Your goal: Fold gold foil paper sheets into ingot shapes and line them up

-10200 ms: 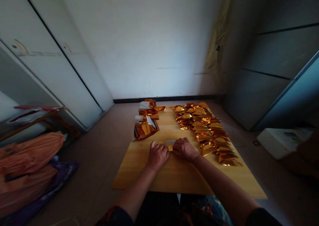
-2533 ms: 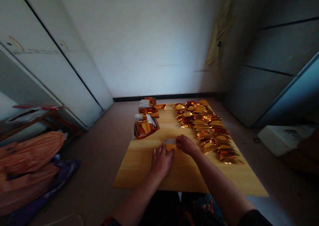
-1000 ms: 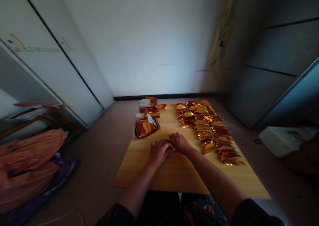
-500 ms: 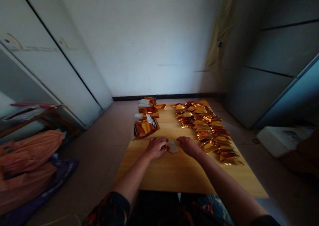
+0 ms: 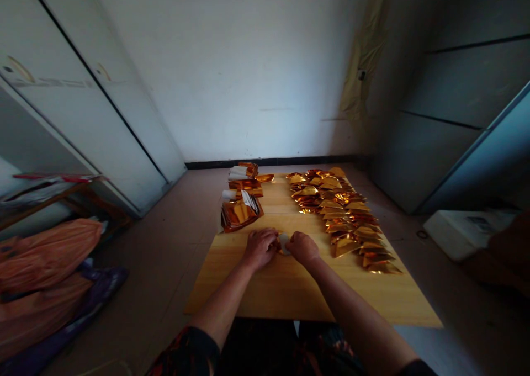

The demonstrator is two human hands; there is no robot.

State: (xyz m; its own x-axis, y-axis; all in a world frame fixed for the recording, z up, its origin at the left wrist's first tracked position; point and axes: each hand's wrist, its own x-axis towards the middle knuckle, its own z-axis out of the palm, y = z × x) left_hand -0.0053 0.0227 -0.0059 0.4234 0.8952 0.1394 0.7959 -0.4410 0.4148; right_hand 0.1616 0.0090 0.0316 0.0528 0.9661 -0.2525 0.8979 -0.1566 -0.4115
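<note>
My left hand (image 5: 259,247) and my right hand (image 5: 303,248) meet over the middle of a low wooden table (image 5: 298,293). Both have their fingers curled, pinching one small piece of gold foil paper (image 5: 284,241) whose white side shows between them. A long row of folded gold foil pieces (image 5: 345,218) runs along the table's right side, just right of my right hand. Stacks of unfolded gold foil sheets (image 5: 240,211) lie on the far left of the table, beyond my left hand.
Orange and purple bags (image 5: 45,276) are heaped on the floor at the left, under a low wooden shelf (image 5: 58,194). A white box (image 5: 467,229) sits on the floor at the right. White cabinet doors (image 5: 83,100) and a plain wall stand behind the table.
Over the past seconds both hands have kept folding the same foil piece. Half a second ago they were slightly apart with the white side laid out; now they have closed together on it.
</note>
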